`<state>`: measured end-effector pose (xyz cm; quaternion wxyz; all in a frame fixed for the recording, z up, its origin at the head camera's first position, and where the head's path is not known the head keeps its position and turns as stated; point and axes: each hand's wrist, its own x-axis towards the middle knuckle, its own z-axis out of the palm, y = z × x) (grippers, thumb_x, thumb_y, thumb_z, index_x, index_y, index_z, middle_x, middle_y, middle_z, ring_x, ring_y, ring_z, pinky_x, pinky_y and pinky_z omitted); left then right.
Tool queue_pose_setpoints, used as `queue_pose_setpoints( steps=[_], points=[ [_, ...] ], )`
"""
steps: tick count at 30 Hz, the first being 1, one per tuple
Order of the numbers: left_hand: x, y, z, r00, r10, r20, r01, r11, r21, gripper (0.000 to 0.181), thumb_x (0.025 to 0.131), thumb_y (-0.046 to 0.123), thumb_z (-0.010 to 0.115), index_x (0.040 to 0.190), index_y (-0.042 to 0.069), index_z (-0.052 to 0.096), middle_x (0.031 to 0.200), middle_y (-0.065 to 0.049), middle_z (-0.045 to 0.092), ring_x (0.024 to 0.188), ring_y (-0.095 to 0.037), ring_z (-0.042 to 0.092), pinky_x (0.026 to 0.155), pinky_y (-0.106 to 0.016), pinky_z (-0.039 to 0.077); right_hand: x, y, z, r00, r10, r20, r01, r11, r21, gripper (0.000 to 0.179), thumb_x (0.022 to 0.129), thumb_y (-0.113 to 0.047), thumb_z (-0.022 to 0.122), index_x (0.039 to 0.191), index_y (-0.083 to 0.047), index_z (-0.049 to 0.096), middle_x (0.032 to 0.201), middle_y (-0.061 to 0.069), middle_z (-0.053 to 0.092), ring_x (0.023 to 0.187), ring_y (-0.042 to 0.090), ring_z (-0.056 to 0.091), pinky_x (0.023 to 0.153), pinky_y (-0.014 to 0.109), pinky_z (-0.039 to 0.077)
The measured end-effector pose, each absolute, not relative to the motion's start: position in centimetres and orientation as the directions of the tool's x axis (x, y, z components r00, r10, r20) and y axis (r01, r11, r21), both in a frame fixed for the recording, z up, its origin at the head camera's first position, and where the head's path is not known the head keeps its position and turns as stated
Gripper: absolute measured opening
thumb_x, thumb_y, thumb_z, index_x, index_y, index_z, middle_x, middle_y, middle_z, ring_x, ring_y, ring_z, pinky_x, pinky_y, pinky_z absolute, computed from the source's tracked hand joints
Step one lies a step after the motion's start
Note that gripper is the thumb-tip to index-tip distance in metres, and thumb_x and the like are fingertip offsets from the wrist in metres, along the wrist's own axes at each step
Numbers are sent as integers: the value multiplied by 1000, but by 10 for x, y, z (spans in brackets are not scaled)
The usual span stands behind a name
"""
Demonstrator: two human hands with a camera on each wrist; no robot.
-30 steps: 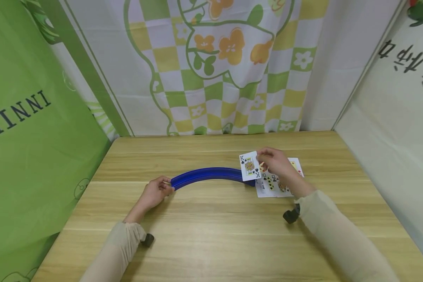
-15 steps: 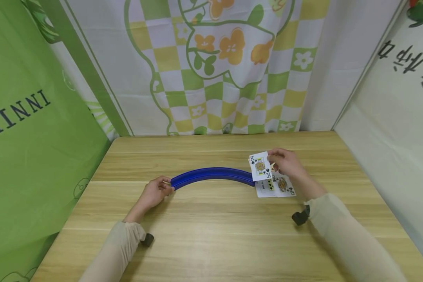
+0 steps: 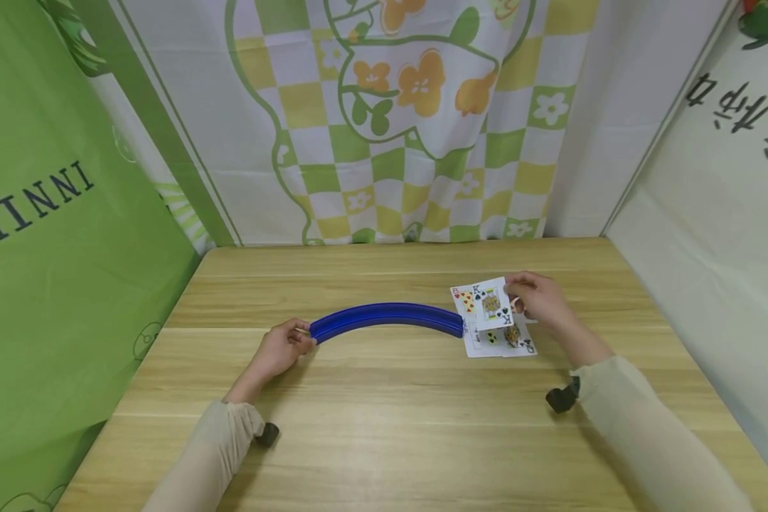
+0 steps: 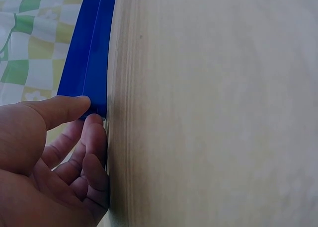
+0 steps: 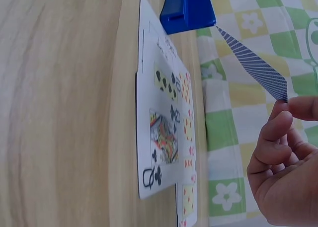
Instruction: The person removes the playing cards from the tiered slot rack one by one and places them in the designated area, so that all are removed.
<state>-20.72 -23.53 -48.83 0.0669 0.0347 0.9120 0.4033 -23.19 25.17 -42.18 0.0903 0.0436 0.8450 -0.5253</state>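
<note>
A curved blue playing card holder (image 3: 387,313) lies on the table with its groove facing up. My left hand (image 3: 278,352) pinches its left end, the thumb (image 4: 74,108) on top and curled fingers against the end. My right hand (image 3: 540,299) pinches a king of spades (image 3: 490,306) by its upper right corner, raised above the other cards. In the right wrist view the king shows its striped back (image 5: 258,65), tilted. Beneath it several cards lie face up and overlapping, among them a queen of clubs (image 5: 164,142); the king and hand partly hide them.
The holder's right end (image 5: 186,11) borders the spread cards. A wooden table (image 3: 384,427) carries everything. Behind it hangs a checked, flowered curtain (image 3: 416,178); a green cloth (image 3: 70,249) stands left and a white one (image 3: 710,235) right.
My right hand has moved to the right with the king, away from the holder's right end and across the face-up cards, uncovering a red eight. My left hand stays at the holder's left end.
</note>
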Motion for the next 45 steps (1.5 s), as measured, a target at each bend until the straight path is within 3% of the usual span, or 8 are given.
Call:
queue_pose_setpoints(
  steps=[23,32,45],
  points=[
    [-208,-237,-489,-987,116,-111,-5,669,743,30,94,18,69,120,5,63,97,-10,72,83,-17,65,69,-28,51,-222,291,-437,-975,20,-220,202,480,-853,40,102,-19,49,135,4,50,102,3,57,79,10,56,60,22,46],
    [-207,-235,-488,-987,114,-110,-7,663,749,28,94,16,69,118,5,63,95,-10,71,81,-16,64,67,-27,50,-216,302,-442,-972,29,-232,218,464,-859,41,102,-18,50,134,7,49,89,-6,58,74,6,54,59,22,46],
    [-206,-236,-488,-987,114,-113,-9,662,750,28,94,16,68,118,4,63,97,-11,72,82,-17,65,67,-27,49,-214,316,-448,-971,22,-240,210,565,-798,43,102,-21,50,135,7,50,91,-1,62,75,8,55,60,25,46]
  ],
)
